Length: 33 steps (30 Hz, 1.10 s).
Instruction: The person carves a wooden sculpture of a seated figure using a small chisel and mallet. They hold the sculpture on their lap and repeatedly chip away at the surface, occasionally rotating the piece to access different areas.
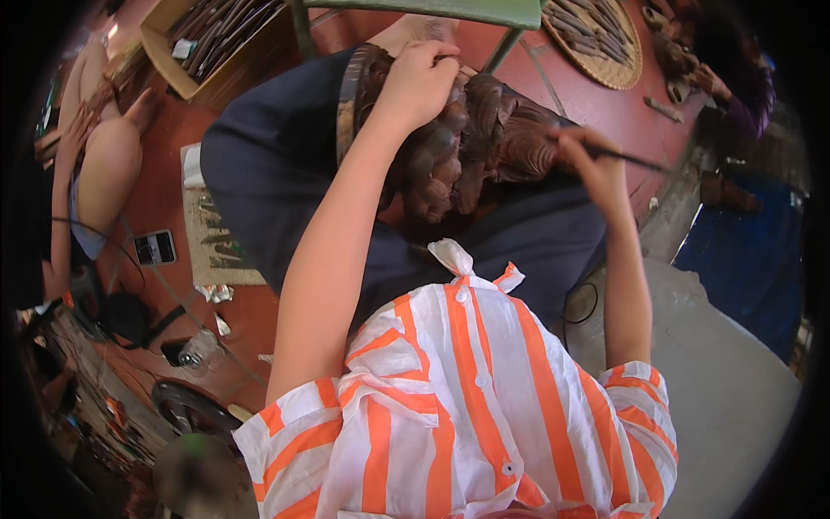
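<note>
A dark brown wood carving (437, 164) with rounded lumps and swirling grooves lies across my lap, its pale rim at the left. My left hand (424, 82) grips the far part of the carving, fingers bent over it. At the carving's right end, my right hand (596, 164) is closed round a slim dark tool (638, 160), whose shaft sticks out to the right. The tool's working end is blurred close to the grooved surface, so its exact kind and whether it touches cannot be told.
A box (177, 73) of long tools stands far left, a woven tray (635, 65) of wooden pieces far right. Beyond the carving is a green stool (432, 9). Left lie a phone (156, 248) and a board (216, 259). Other people sit at both sides.
</note>
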Tool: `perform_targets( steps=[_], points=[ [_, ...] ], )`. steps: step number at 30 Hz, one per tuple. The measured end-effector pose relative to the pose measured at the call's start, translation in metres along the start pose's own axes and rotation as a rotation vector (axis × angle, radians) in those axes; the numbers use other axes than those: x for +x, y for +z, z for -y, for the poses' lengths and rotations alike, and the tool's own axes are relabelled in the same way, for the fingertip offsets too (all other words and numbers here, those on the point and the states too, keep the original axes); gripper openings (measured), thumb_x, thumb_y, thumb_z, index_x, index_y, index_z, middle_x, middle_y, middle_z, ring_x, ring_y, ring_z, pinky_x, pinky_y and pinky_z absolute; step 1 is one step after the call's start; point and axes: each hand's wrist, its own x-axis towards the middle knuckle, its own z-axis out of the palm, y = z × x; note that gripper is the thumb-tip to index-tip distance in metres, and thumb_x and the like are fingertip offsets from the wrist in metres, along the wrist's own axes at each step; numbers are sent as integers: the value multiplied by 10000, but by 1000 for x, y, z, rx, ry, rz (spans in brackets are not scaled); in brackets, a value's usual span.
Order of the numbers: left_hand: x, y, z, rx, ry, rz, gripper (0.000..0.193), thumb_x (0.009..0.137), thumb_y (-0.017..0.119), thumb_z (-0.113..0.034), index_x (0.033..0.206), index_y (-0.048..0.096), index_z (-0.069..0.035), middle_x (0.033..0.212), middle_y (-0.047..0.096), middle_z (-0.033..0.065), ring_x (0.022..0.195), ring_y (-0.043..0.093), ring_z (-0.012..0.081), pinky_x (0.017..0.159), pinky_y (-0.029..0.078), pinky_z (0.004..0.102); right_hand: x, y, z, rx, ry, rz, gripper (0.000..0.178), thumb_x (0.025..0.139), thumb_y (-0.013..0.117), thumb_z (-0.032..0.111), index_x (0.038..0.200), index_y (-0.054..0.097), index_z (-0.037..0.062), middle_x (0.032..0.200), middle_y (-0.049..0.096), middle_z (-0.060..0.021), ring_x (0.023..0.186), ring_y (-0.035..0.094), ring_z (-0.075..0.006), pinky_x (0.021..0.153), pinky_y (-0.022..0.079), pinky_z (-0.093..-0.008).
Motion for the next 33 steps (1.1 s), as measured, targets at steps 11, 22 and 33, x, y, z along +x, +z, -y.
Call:
perform_targets(
  steps=[11,22,33],
  points=[
    [3,-8,-5,-128,-132,76,320,864,483,-122,1116,666,-48,878,569,-32,840,486,59,801,393,204,-79,58,-15,-53,-248,-46,66,774,688,21,786,635,-17,973,681,-118,807,654,-237,718,501,-304],
    [11,-9,-1,-140,-173,158,339,874,475,-166,1134,657,-46,929,612,4,873,530,95,827,406,227,65,42,56,-383,-633,121,161,754,674,146,823,651,3,983,640,-189,883,621,-358,775,493,-413],
    [14,4,8,-132,31,32,324,855,484,-176,1023,639,54,1021,667,189,986,630,270,874,468,327,72,65,86,-717,-576,259,129,734,603,99,824,621,8,762,617,-204,780,616,-387,685,491,-462]
  ],
)
